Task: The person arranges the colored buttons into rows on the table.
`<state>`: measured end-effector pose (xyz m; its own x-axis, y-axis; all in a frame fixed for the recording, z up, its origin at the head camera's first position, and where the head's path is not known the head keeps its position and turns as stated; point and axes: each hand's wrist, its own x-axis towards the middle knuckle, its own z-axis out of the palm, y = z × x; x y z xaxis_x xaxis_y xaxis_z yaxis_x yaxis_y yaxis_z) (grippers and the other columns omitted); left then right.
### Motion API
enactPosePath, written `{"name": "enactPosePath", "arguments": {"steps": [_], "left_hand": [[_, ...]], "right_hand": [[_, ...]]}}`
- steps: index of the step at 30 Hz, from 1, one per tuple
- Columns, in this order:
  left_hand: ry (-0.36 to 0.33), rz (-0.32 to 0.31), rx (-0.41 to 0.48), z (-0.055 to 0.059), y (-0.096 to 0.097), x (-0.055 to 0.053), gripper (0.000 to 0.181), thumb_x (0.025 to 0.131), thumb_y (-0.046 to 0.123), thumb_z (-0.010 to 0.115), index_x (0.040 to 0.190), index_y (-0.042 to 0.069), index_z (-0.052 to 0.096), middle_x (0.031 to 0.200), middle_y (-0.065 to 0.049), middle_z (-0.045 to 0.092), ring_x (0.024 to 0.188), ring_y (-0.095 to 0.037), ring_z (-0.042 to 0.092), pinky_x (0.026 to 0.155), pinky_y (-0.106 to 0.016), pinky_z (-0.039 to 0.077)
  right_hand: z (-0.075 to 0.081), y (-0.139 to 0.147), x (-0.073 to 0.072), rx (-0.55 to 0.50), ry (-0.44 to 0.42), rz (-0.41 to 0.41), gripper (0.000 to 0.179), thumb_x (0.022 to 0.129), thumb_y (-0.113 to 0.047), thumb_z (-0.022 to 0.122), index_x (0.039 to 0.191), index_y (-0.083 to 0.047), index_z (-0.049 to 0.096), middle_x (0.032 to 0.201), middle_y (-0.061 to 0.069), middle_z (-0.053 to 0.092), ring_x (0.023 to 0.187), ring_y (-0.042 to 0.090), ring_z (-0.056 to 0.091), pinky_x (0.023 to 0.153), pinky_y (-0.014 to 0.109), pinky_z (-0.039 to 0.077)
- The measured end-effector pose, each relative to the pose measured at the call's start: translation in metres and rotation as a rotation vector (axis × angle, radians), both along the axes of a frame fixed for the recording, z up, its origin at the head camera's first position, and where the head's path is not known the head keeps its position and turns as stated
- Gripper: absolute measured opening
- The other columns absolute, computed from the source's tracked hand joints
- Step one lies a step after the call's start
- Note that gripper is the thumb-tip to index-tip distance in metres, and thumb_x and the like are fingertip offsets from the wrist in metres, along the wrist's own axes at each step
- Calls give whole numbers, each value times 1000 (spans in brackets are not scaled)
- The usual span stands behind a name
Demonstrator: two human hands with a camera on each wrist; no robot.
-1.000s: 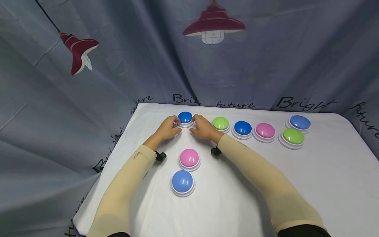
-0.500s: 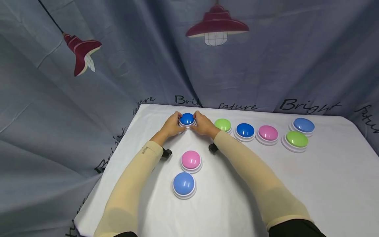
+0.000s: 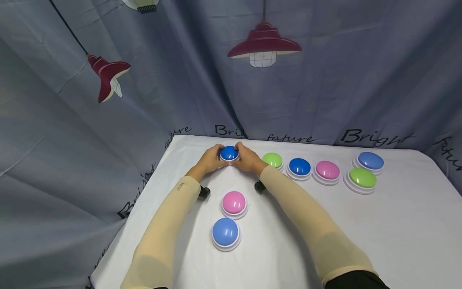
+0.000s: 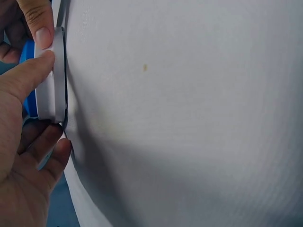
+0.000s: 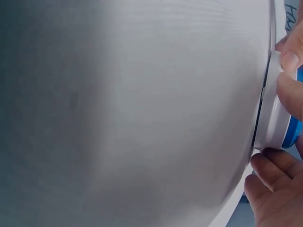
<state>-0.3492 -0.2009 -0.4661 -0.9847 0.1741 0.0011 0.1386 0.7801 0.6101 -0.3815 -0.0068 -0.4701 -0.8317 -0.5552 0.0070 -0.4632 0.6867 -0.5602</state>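
Observation:
At the table's far edge, a blue buzzer button [image 3: 229, 153] with a shiny dome and white round base sits between my two hands. My left hand [image 3: 209, 159] grips it from the left, and in the left wrist view its thumb lies on the white base [image 4: 46, 101] with fingers curled behind. From the right, my right hand [image 3: 249, 158] holds the same button; the right wrist view shows that thumb against the base [image 5: 271, 120]. Both thumbs come close together on the near side. The button's base is right at the white cloth.
Nearer me stand a pink button [image 3: 234, 202] and a lighter blue button [image 3: 225, 233]. To the right runs a row with a green button [image 3: 272, 160], a dark blue one [image 3: 299, 167] and a pink one [image 3: 327, 170]. Another green button [image 3: 362, 178] overlaps a blue one [image 3: 371, 160].
My hands have closed in on the far blue button from both sides, thumbs now on its near side. The head view has shifted slightly; the other buttons keep their places.

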Motion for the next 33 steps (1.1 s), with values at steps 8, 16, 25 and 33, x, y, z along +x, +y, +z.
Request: {"name": "enactPosePath", "arguments": {"steps": [8,16,25,33], "left_hand": [[42,-18,1,1,7,3,70,86,31,79,142,7,45,140,-11,54,130,-23,49,112,-37,34],[77,-50,31,4,10,20,71,83,35,81,140,8,48,134,-9,58,122,-23,54,108,-42,39],[103,-120,18,15,13,41,70,82,37,82,138,9,50,127,-7,61,117,-22,56,103,-43,43],[150,-245,-1,25,22,64,66,84,34,81,137,9,53,127,-5,61,113,-19,57,99,-36,47]], "right_hand": [[7,11,10,-5,20,-11,60,92,-32,72,132,-7,36,139,18,50,131,29,48,110,44,37],[12,22,25,-20,32,-9,66,90,-34,74,135,-7,35,138,16,51,129,28,50,109,44,38],[23,36,50,-33,57,9,68,88,-37,75,135,-5,38,137,17,53,127,29,52,107,43,41],[34,59,83,-61,73,23,69,87,-38,76,136,-4,42,138,16,54,128,28,52,106,42,42]]}}
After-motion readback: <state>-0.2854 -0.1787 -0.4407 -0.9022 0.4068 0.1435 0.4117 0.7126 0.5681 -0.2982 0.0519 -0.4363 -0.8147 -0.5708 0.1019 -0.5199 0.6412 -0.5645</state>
